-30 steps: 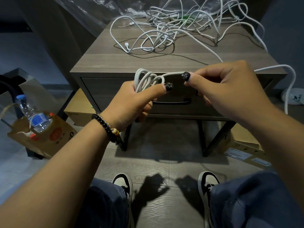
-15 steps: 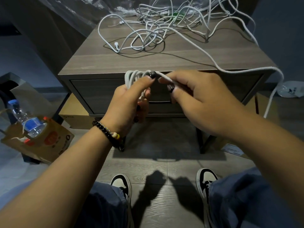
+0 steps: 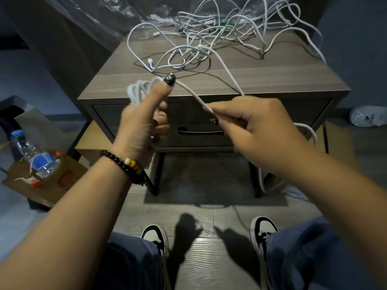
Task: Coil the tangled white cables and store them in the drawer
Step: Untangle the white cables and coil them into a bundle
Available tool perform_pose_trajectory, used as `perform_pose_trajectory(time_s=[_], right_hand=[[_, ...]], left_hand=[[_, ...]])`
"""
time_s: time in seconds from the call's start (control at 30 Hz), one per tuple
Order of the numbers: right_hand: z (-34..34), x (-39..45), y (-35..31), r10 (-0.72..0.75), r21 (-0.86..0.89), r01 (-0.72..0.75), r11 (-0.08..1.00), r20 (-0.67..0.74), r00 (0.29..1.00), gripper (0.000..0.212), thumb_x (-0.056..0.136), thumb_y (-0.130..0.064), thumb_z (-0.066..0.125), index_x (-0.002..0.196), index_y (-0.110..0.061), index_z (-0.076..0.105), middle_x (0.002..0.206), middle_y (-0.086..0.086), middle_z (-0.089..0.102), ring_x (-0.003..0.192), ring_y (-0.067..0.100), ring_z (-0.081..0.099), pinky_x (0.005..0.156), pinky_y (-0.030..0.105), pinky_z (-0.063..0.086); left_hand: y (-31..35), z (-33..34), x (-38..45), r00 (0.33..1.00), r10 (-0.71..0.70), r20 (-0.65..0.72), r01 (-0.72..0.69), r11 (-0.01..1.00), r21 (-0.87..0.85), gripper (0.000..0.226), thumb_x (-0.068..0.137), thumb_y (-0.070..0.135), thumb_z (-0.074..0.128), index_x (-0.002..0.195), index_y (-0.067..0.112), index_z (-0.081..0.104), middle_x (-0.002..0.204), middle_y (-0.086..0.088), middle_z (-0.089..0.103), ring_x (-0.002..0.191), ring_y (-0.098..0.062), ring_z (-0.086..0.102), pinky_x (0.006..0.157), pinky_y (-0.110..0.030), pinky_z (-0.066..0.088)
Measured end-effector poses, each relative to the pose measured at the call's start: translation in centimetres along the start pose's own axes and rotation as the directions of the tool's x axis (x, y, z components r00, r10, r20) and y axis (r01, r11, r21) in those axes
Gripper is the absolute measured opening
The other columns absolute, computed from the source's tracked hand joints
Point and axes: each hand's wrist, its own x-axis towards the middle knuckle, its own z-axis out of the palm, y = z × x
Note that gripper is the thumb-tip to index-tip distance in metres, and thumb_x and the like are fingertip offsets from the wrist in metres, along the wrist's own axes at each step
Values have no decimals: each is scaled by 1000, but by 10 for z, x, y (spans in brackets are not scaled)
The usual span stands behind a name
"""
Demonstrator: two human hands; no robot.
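Observation:
My left hand (image 3: 144, 120) grips a small coil of white cable (image 3: 138, 93) in front of the nightstand, thumb pressed on top of the loops. From the coil the same cable (image 3: 192, 95) runs down-right to my right hand (image 3: 255, 130), which pinches it between thumb and fingers. Past that hand the cable rises back to the tangled white cables (image 3: 219, 36) heaped on the nightstand top (image 3: 272, 80). The drawer (image 3: 272, 114) below is closed, its dark handle (image 3: 201, 131) between my hands.
A loop of white cable (image 3: 261, 174) hangs off the nightstand's right side toward the floor. A paper bag with a water bottle (image 3: 35, 158) stands at left. Cardboard boxes (image 3: 92, 139) sit under the nightstand. Clear plastic wrap (image 3: 129, 9) lies behind. My shoes (image 3: 155, 237) rest on the floor.
My right hand has drawn away from the coil, down and to the right, sliding along the cable. The left hand rose slightly with the coil.

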Motion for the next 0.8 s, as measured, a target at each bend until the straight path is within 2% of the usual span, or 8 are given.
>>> perform_pose_trajectory(time_s=[0.1,0.17,0.33,0.43,0.5,0.57,0.7,0.8], right_hand=[[10,-4,-6,-58,-81,61,995,29,998,31,88,-16,54,114,-20,70,76,2,61,68,16,57,62,33,49],[12,-6,-10,-61,-148,69,987,59,996,33,88,-18,51,116,-22,69,75,2,58,66,20,55,56,38,50],[14,-9,-16,-89,-292,121,949,119,989,29,86,-19,52,108,-17,71,71,1,54,57,23,53,46,32,44],[15,-10,-17,-86,-315,129,940,146,985,27,85,-19,53,104,-15,71,71,2,55,56,23,54,45,33,47],[16,-12,-18,-82,-319,134,938,173,982,26,86,-20,52,104,-15,71,71,1,54,57,23,54,46,36,49],[19,-12,-18,-79,-303,135,943,189,979,23,89,-21,52,102,-14,70,71,0,54,58,22,54,48,38,49],[24,-13,-17,-58,-224,97,970,173,983,26,91,-24,47,99,-13,69,76,0,57,65,23,57,56,44,51],[27,-12,-16,-39,-109,55,993,145,989,22,93,-20,51,105,-11,67,81,-1,56,70,16,55,63,35,51]], left_hand=[[-8,13,-6,996,-36,84,29,996,85,41,75,63,55,77,22,55,66,2,45,47,-10,33,45,-22,22],[-7,17,-7,992,-54,118,45,996,76,45,81,64,45,80,19,52,66,1,46,50,-11,35,46,-23,23],[-3,17,-10,995,-84,58,72,981,178,53,66,66,54,89,19,54,77,-4,47,56,-11,42,52,-26,31],[-3,19,-11,997,-78,22,73,984,162,40,70,56,52,84,19,55,76,-2,49,58,-12,43,55,-27,31],[-3,20,-11,996,-85,8,83,984,159,33,80,49,51,83,17,54,75,-3,49,58,-13,42,56,-27,32],[-3,20,-9,997,-82,-2,82,983,163,29,93,40,42,89,14,52,73,-5,44,55,-12,42,54,-26,33],[-4,22,-6,999,-43,-14,44,997,71,28,98,33,38,98,8,51,66,-3,45,47,-11,42,50,-25,32],[-4,22,-6,999,-30,-18,30,999,-27,30,100,31,36,95,6,53,66,-4,45,46,-11,44,49,-24,33]])
